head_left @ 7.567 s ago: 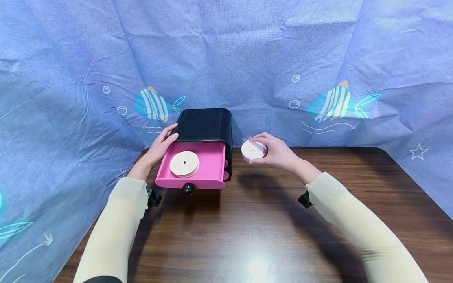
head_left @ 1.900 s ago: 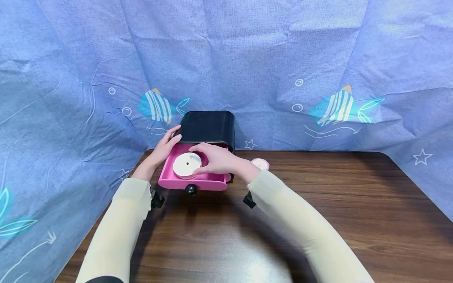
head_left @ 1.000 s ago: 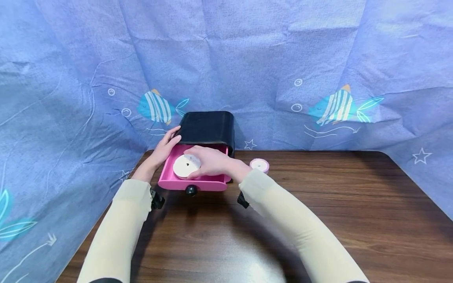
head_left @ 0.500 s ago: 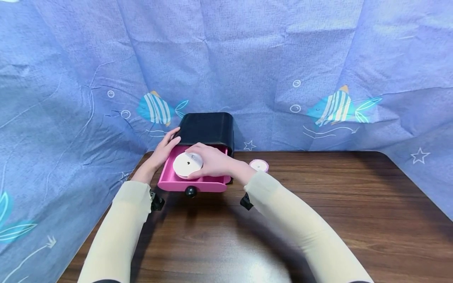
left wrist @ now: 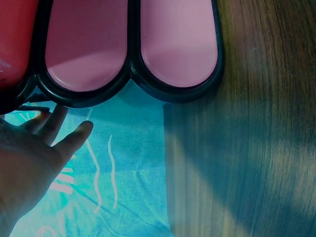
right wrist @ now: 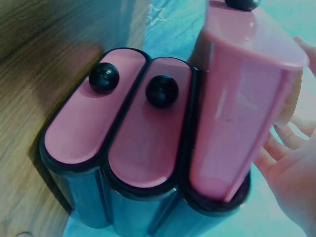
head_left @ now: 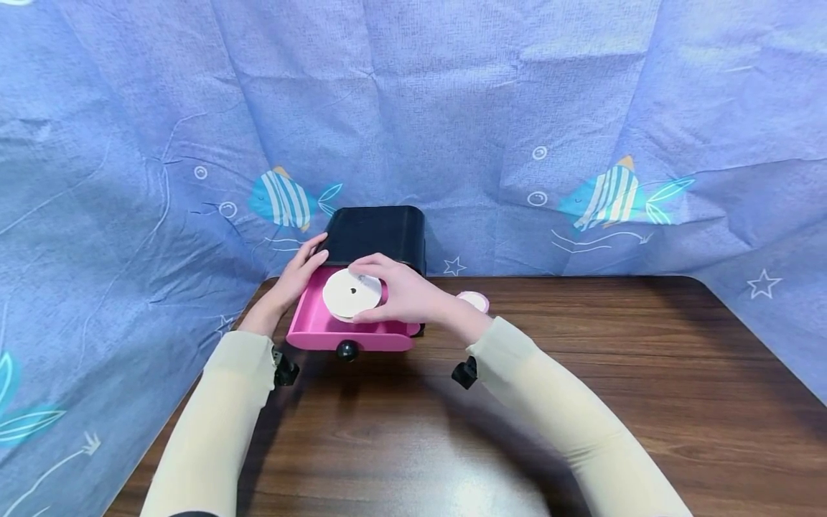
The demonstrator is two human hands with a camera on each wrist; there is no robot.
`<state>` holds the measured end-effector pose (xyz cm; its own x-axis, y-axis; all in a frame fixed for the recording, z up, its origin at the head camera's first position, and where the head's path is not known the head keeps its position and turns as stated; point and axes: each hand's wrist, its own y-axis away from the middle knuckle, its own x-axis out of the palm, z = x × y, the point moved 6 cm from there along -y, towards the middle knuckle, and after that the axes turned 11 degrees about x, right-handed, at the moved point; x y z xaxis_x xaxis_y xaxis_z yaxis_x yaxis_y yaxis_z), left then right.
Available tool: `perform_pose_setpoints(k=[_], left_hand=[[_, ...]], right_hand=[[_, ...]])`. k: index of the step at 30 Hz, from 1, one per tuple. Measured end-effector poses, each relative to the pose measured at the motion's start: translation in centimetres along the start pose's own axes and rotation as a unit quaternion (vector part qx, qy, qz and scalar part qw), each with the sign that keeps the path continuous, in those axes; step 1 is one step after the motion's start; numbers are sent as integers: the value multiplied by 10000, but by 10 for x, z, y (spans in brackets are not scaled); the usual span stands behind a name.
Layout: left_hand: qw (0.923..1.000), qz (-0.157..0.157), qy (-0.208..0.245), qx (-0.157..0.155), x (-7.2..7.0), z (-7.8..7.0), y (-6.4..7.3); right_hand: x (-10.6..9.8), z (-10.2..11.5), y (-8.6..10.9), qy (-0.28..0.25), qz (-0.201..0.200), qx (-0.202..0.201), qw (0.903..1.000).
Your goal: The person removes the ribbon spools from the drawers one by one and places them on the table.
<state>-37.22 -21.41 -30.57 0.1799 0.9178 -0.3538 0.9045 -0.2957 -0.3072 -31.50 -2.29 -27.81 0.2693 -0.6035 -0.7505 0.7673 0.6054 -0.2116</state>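
Pinching the white spool [head_left: 347, 296] by its rim, the right hand [head_left: 408, 293] has its thumb on the near side and its fingers on the far side. The spool sits within the outline of the pulled-out top drawer [head_left: 381, 341], its far edge close to the front lip of the black drawer chest [head_left: 377, 233]. Whether its underside touches the drawer floor cannot be told. Pink floor shows to the spool's left and in front of it, leaving room toward the left wall and the front panel; on the right, the hand and wrist cross over the drawer's side wall. The left hand [head_left: 298, 274] is spread, fingertips and thumb along the chest's left edge.

A round black knob [head_left: 347, 350] juts from the drawer front over the wood-grain tabletop [head_left: 620, 373]. Below, the middle drawer [right wrist: 145, 140] and bottom drawer [right wrist: 94, 121] are pushed in flush with their black rims. The pink-rimmed spool [head_left: 474, 299] lies on the tabletop to the right of the chest, apart from it, partly behind the right wrist. The tabletop runs on from there to a rounded far-right corner, and the fish-print curtain [head_left: 452, 108] hangs just behind the chest.
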Motion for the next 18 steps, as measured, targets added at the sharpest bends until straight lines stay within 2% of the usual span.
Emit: perform_pose_setpoints(k=[9,18], left_hand=[[10000,-1,-97,17,-1,-1,0],[10000,47,-31,26,-1,1,0]], right_hand=[[-25,-3,24,-419,-435,-218,9979],[-49,-17,46,-287,-916,-580,9937]])
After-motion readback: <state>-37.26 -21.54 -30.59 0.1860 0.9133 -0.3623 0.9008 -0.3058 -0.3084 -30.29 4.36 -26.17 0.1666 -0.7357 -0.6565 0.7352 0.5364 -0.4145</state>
